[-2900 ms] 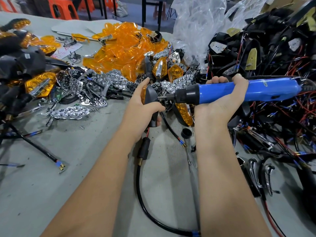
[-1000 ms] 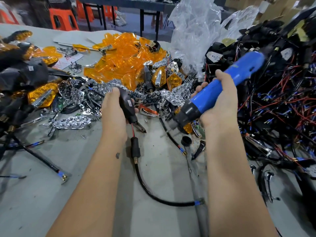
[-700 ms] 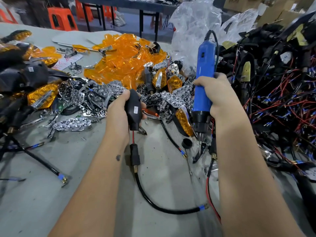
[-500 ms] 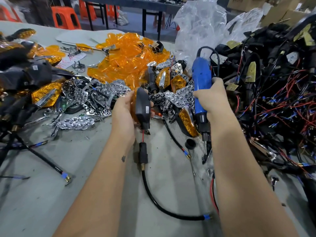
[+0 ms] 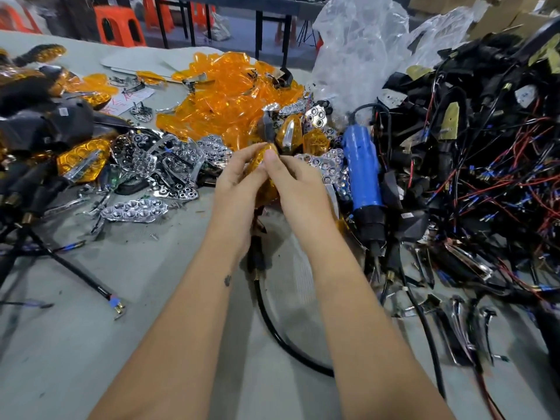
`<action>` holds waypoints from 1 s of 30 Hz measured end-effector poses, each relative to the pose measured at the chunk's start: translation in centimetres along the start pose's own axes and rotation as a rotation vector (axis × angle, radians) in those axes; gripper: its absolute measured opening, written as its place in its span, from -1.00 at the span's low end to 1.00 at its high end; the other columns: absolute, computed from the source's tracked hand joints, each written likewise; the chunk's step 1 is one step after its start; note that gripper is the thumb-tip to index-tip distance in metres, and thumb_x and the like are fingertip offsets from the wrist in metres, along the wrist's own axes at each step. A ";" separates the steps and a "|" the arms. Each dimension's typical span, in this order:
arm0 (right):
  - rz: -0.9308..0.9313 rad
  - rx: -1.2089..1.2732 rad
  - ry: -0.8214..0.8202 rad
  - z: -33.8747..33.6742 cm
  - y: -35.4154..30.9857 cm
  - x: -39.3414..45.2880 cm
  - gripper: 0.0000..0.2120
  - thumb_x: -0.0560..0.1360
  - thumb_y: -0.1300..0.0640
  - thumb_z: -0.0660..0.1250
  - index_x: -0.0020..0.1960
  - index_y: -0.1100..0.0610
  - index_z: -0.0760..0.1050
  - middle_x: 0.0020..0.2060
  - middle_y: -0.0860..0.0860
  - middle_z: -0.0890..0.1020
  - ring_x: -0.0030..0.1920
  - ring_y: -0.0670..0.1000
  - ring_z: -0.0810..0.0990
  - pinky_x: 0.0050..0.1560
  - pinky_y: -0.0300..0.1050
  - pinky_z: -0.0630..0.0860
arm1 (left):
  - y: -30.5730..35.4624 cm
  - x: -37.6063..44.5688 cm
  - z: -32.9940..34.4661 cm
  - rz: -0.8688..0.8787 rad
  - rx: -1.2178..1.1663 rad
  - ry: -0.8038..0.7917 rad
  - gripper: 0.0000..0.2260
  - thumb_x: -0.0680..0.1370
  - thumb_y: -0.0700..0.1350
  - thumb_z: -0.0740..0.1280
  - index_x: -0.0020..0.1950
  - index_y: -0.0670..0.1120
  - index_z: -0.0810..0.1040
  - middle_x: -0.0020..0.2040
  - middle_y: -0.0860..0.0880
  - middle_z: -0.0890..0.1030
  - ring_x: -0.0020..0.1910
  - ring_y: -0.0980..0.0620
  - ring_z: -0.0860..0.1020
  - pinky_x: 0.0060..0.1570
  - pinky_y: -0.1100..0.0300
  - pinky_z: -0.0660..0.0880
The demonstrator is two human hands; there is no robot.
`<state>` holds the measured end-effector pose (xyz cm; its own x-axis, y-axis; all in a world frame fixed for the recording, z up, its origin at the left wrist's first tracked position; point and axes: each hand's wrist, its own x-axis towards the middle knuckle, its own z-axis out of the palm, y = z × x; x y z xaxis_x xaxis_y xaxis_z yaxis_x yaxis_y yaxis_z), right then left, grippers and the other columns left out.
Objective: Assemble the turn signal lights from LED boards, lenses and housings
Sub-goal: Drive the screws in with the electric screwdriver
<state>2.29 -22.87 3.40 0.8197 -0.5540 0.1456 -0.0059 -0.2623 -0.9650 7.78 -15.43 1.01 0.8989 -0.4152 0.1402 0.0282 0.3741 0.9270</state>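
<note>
Turn signal light (image 5: 263, 174) held over the surface (image 5: 91, 344).
Gripped between left hand (image 5: 239, 183) and right hand (image 5: 298, 189), fingers pinching its amber lens; blue electric screwdriver (image 5: 363, 180) lying just right of it.

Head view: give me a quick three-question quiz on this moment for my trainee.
1. True or false: the right hand grips the blue screwdriver.
2. Which side of the hands does the screwdriver lie on? A) left B) right
3. Fill in: both hands hold a turn signal with an ____ lens.

Key:
1. False; it lies on the table, and the right hand joins the left hand on the turn signal.
2. B.
3. Orange.
</note>
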 end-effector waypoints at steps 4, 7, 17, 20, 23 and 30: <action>-0.073 -0.033 0.089 0.4 0.9 -0.5 -0.66 0.68 -0.03 0.16 0.21 0.11 0.61 0.00 -0.01 0.67 0.03 -0.02 0.60 0.08 -0.05 0.51 | -0.2 -0.3 0.4 -0.166 -0.210 -0.019 -0.69 0.66 0.06 0.19 0.07 -0.07 0.66 -0.08 -0.04 0.70 -0.06 0.01 0.66 -0.10 0.14 0.60; -0.110 0.018 0.068 0.6 1.2 -0.9 -0.70 0.68 0.04 0.18 0.09 0.19 0.62 -0.16 0.01 0.61 -0.13 -0.05 0.54 -0.07 -0.06 0.45 | -0.3 -0.2 0.4 -0.151 -0.188 0.015 -0.80 0.56 0.03 0.34 0.05 -0.06 0.67 -0.15 -0.01 0.71 -0.14 0.04 0.67 -0.16 0.14 0.60; -0.175 0.239 0.087 0.3 0.9 -1.1 -0.80 0.63 0.09 0.30 -0.07 -0.16 0.62 -0.10 0.07 0.72 -0.08 -0.10 0.63 0.06 -0.04 0.58 | 0.6 -0.1 0.7 -0.099 -0.314 -0.024 -0.69 0.41 -0.04 0.39 0.07 -0.18 0.66 -0.17 -0.05 0.72 -0.20 0.03 0.69 -0.26 0.20 0.60; -0.146 0.291 0.060 0.4 1.1 -1.1 -0.81 0.65 0.08 0.26 -0.01 -0.05 0.65 -0.08 0.05 0.71 -0.06 -0.09 0.65 0.01 -0.19 0.58 | 0.4 -0.2 0.7 -0.110 -0.284 0.010 -0.78 0.49 -0.02 0.38 0.02 -0.12 0.69 -0.17 -0.03 0.70 -0.20 0.04 0.66 -0.22 0.18 0.60; -0.086 0.388 0.005 0.6 1.2 -1.1 -0.75 0.67 0.01 0.20 0.07 0.02 0.64 -0.04 0.09 0.70 0.02 0.05 0.68 0.08 -0.08 0.60 | 0.5 -0.6 0.9 -0.144 -0.309 0.001 -0.73 0.64 0.05 0.25 -0.05 0.02 0.73 -0.11 -0.01 0.70 -0.13 0.05 0.67 -0.19 0.17 0.59; 0.018 0.629 0.137 -0.2 1.2 -0.5 -0.63 0.65 -0.13 0.13 -0.03 -0.05 0.68 -0.10 -0.02 0.73 0.00 -0.01 0.71 0.06 -0.02 0.61 | 0.4 -0.9 0.9 -0.174 0.145 -0.241 -0.42 0.45 0.35 0.29 0.37 0.07 0.51 0.26 -0.02 0.61 0.24 -0.04 0.58 0.22 -0.12 0.51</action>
<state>1.76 -23.01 2.25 0.7415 -0.6611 0.1147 0.3522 0.2379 -0.9052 6.65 -15.64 1.53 0.7565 -0.6530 0.0373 0.0941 0.1651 0.9818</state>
